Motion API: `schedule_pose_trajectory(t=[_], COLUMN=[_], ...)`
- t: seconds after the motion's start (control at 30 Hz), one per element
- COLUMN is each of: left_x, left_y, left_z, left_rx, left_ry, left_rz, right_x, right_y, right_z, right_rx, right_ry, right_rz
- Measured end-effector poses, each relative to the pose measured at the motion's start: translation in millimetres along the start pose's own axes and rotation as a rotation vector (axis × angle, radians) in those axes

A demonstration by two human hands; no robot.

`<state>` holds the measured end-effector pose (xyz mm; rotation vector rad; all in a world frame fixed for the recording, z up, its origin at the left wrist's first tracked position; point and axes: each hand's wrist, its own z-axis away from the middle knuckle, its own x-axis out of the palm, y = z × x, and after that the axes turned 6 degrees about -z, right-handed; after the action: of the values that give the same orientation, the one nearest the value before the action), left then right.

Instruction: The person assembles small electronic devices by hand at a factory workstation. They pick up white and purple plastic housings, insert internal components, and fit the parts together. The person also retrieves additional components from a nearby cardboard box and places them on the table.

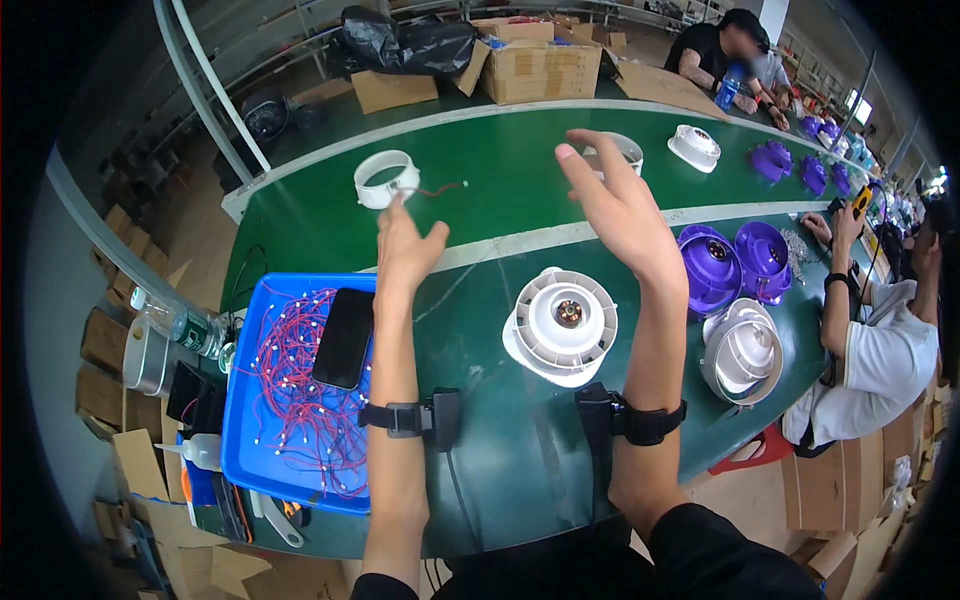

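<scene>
My left hand [408, 245] reaches forward to a white plastic ring [372, 196] on the green belt. Its fingers stretch to the ring's near rim and its thumb stands apart; whether the fingertips touch is hard to tell. A thin dark red wire [438, 190] with a small connector trails from the ring. My right hand [625, 215] is raised with fingers spread and nothing in it. Behind it, a second white ring [630, 152] is partly hidden. Between my forearms, a white round fan-like housing [566, 325] with a copper-wound motor core lies on the green table.
A blue tray [290, 495] of red and purple wires with a black phone [342, 338] stands at left. Purple housings [708, 270] and a white housing [742, 350] sit at right, near a co-worker [870, 350]. Cardboard boxes [540, 72] stand beyond the belt; another person [715, 60] sits there.
</scene>
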<state>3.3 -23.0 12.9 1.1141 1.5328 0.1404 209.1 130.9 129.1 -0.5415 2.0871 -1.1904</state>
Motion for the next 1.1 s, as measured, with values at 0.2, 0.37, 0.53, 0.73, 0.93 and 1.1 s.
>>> schedule_pose_trajectory(t=[0.2, 0.37, 0.53, 0.73, 0.93, 1.1], left_x=[-3.5, 20.3, 38.3, 18.6, -3.8, -0.3], left_y=[71.6, 153.6, 136.3, 111.3, 103.1, 92.8], left_z=[44.9, 103.8, 87.7, 58.1, 56.7, 55.8], left_rx=[0.602, 0.500, 0.367, 0.242, 0.456, 0.508], left_ry=[-0.819, -0.857, -0.611, -0.244, -0.883, -0.785], left_rz=[0.083, -0.496, -0.383, -0.358, -0.241, -0.215], right_x=[4.3, -4.6, -3.8, -8.5, -6.1, -1.9], right_y=[-1.9, -7.2, -1.6, -8.8, -1.9, -2.0], right_z=[-1.5, 2.5, -0.9, 2.1, 1.4, 1.4], right_rx=[-0.047, 0.002, -0.053, -0.038, -0.076, -0.128], right_ry=[-0.033, -0.027, -0.009, 0.019, -0.006, -0.095], right_rz=[-0.033, -0.047, -0.010, -0.031, -0.058, 0.029])
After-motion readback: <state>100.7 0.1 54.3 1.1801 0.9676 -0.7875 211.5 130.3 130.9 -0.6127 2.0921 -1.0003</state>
